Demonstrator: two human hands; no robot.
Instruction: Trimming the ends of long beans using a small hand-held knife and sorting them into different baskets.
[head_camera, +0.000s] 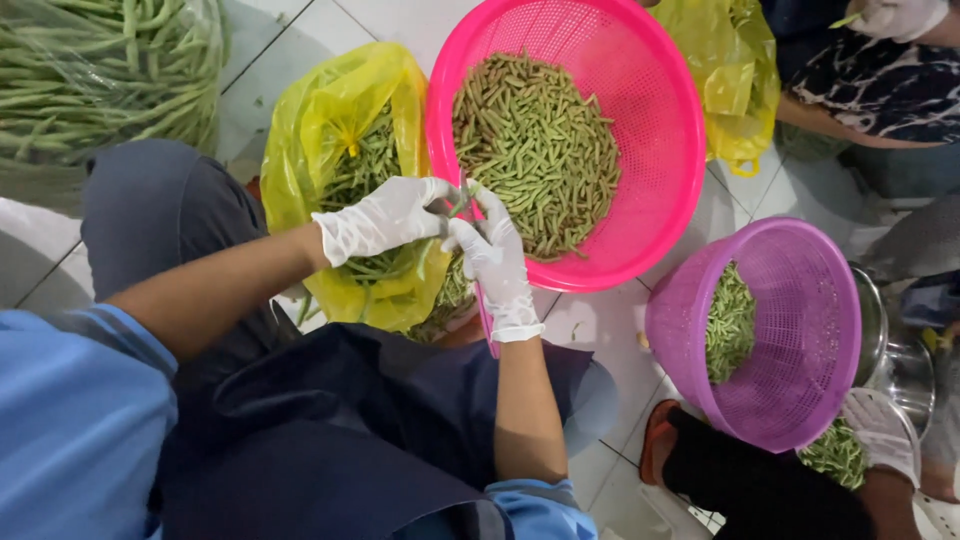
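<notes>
Pinching a green bean (458, 207) between them, two white-gloved hands meet at the centre of the frame, just over the near rim of a pink basket (655, 130). The left hand (385, 217) comes in from the left with fingers curled onto the bean; the right hand (495, 262) rises from below, fingers closed on the same bean, possibly with a small blade, though that is too blurred to tell. The pink basket, upper centre, holds a heap of cut bean pieces (535, 150). Under the hands, slightly left, an open yellow bag (335, 120) holds more beans. Whole long beans lie in a clear bag (110, 70) at upper left. At lower right a purple basket (790, 340) tilts, partly filled with pieces, beside another person's gloved hand (885, 430). White floor tiles (600, 330) lie beneath.
</notes>
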